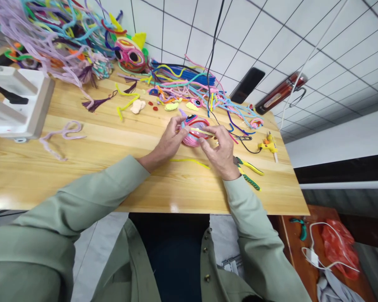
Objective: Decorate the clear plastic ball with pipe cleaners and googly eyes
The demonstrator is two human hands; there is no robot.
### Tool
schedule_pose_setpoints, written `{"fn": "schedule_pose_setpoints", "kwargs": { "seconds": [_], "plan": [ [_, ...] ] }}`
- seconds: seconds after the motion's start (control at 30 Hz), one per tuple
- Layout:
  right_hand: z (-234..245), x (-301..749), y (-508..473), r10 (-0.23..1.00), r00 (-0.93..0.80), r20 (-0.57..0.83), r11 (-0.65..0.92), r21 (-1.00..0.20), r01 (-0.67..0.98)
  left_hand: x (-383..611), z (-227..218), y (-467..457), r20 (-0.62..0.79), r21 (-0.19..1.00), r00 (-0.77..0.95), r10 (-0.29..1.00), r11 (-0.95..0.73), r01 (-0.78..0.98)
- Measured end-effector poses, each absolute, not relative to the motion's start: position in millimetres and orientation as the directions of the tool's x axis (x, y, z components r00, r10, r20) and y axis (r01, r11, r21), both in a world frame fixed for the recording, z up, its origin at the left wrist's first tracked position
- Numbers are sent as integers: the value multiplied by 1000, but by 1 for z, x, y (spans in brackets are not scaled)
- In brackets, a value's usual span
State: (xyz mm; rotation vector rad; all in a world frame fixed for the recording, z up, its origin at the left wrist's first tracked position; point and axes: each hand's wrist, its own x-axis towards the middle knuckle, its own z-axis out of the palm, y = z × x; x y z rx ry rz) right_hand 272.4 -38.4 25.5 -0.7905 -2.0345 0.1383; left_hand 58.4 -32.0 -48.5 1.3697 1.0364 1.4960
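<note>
A small round pipe-cleaner figure (191, 141), pink with red and light-blue lines and a dark eye, is held above the table between both hands. My left hand (174, 135) grips its left side, thumb on top. A pale yellow pipe cleaner (202, 131) lies across the figure's front, its right end pinched in my right hand (219, 150). The fingers of that hand also rest by the figure's right edge. Below the hands a bright yellow pipe cleaner (190, 160) lies on the table. Pliers (248, 167) with yellow-green handles lie beside my right wrist.
A yellow glue gun (268, 145) sits right, its cord trailing behind the hands. Pipe-cleaner bundles (189, 86), a finished-looking figure (131, 53), a phone (247, 85) and a red-brown flask (280, 93) line the tiled wall. A white power strip (31, 105) stands left.
</note>
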Motion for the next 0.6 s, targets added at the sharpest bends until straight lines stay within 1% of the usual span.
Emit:
{"fn": "schedule_pose_setpoints", "kwargs": {
  "seconds": [0.2,0.27,0.33,0.4,0.5,0.6],
  "plan": [
    [24,274,-37,658,-233,716,715,-497,492,62,-48,-36,345,938,-16,939,-345,-14],
    [23,275,-37,686,-203,698,691,-540,480,63,-49,-38,364,931,-21,931,-364,34],
    [22,275,-37,719,-182,671,663,-584,468,63,-48,-39,406,908,-41,913,-398,129],
    [22,275,-37,745,-166,646,639,-620,456,60,-44,-41,480,857,-74,874,-450,250],
    [22,275,-37,747,-159,645,640,-633,435,54,-34,-46,630,730,-109,769,-538,422],
    [23,274,-38,708,-193,680,690,-606,396,51,-20,-52,738,589,-44,673,-612,528]
  ]
}}
